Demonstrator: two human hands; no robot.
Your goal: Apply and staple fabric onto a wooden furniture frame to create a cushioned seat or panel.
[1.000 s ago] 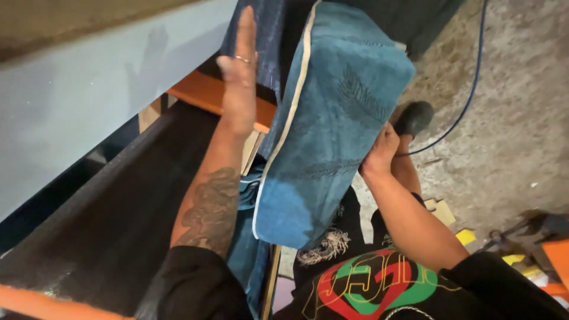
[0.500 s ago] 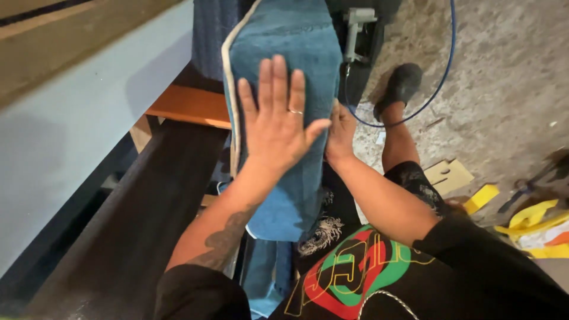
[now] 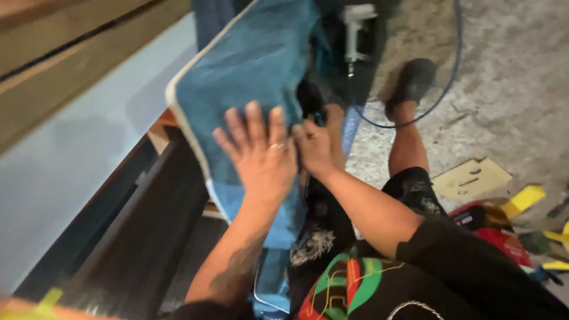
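A blue denim piece with a pale stitched edge hangs down over the side of a dark bench, in front of my lap. My left hand lies flat on its lower part with the fingers spread and a ring on one finger. Right beside it, my right hand has its fingers curled around the denim's right edge. More denim trails down between my arm and my knee.
The dark bench edge runs along the left, with a pale blue-grey surface behind it. My foot in a dark shoe rests on the concrete floor near a blue cable. Cardboard, yellow scraps and a red item lie at right.
My left hand has slid down the denim toward me, still flat. My right hand has closed in next to it at the fabric's edge. The denim now hangs more to the left.
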